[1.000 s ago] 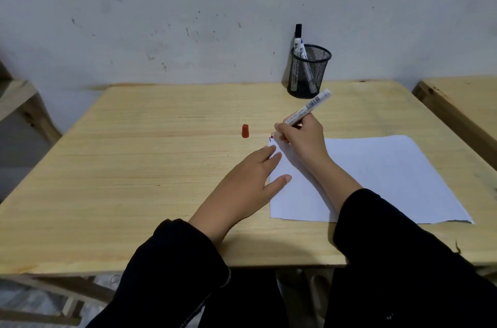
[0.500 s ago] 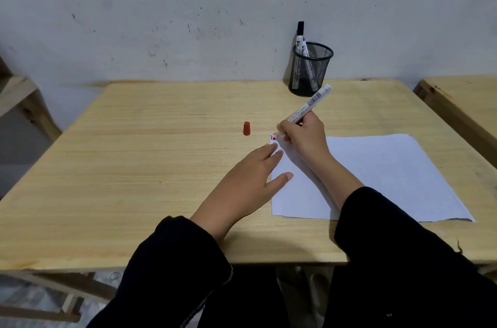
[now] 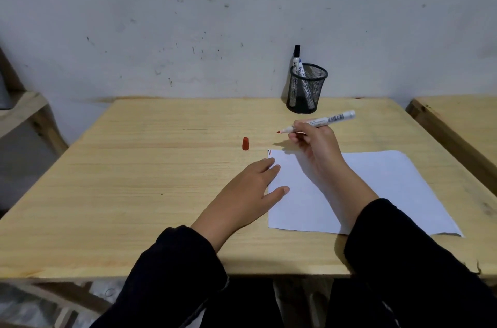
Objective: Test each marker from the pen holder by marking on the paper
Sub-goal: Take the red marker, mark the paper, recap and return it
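Observation:
My right hand (image 3: 317, 144) holds an uncapped red marker (image 3: 324, 121) above the table, its red tip pointing left, just beyond the paper's far left corner. The white paper (image 3: 376, 187) lies flat and carries short marks (image 3: 269, 151) at that corner. My left hand (image 3: 247, 193) rests flat, fingers spread, on the paper's left edge. The marker's red cap (image 3: 245, 143) stands on the wood left of the paper. A black mesh pen holder (image 3: 306, 91) at the back holds two markers, one black-capped (image 3: 296, 58).
The wooden table (image 3: 134, 179) ends at a grey wall behind. A second wooden table (image 3: 462, 123) stands close on the right. A wooden frame (image 3: 24, 109) sits at the left, beyond the table edge.
My right hand has lifted the marker off the paper's corner and swung it nearly level, tip pointing left. The marks at the corner are now uncovered. My left hand stayed put.

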Demonstrator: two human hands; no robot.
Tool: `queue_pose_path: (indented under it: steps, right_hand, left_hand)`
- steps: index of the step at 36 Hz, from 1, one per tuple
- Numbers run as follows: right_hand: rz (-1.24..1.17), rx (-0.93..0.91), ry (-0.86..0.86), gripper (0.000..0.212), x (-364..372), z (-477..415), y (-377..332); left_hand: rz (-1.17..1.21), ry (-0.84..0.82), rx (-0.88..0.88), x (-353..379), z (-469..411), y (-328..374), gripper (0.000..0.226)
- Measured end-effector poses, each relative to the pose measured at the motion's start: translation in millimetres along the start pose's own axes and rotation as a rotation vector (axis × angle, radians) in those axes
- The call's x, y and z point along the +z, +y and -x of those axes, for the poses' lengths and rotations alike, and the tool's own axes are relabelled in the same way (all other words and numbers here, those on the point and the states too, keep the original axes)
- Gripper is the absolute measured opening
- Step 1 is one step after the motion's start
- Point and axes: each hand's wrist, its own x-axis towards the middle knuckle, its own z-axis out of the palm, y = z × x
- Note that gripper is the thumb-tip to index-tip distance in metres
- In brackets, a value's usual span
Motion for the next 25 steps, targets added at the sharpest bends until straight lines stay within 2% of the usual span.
queue_pose_path:
  steps: [10, 15, 21, 25]
  right_hand:
    - [-0.078, -0.06, -0.032, 0.011, -9, 8, -40]
    - [-0.089, -0.06, -0.037, 0.012, -10, 16, -44]
    - [-0.122, -0.051, -0.033, 0.013, -13, 22, -48]
    - [-0.144, -0.044, -0.033, 0.012, -13, 25, -52]
  left_hand:
    - [-0.113, 0.064, -0.039, 18, -3, 12, 0.051]
    - [-0.07, 0.078, -0.046, 13, -5, 14, 0.05]
    - [0.022, 0.29, -0.099, -16, -22, 3, 0.054]
    - [-0.01, 0.24, -0.169, -30, -42, -9, 0.04]
